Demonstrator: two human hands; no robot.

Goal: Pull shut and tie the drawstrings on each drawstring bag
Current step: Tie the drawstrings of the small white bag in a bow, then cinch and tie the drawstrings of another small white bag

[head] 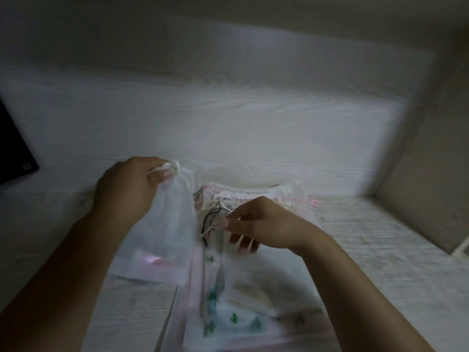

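Fingers of your left hand [127, 189] are pinching the white drawstring [175, 168] of a sheer white bag [172, 219], that grip clenched on the cord at about ten o'clock from the pile. Your right hand [256, 222] is pinching a thin cord [210, 228] among the tangled strings of the stacked bags [241, 301], which are lying on the pale wood-grain worktop [380, 250]. A dark object [12, 148] is sitting at nine o'clock.
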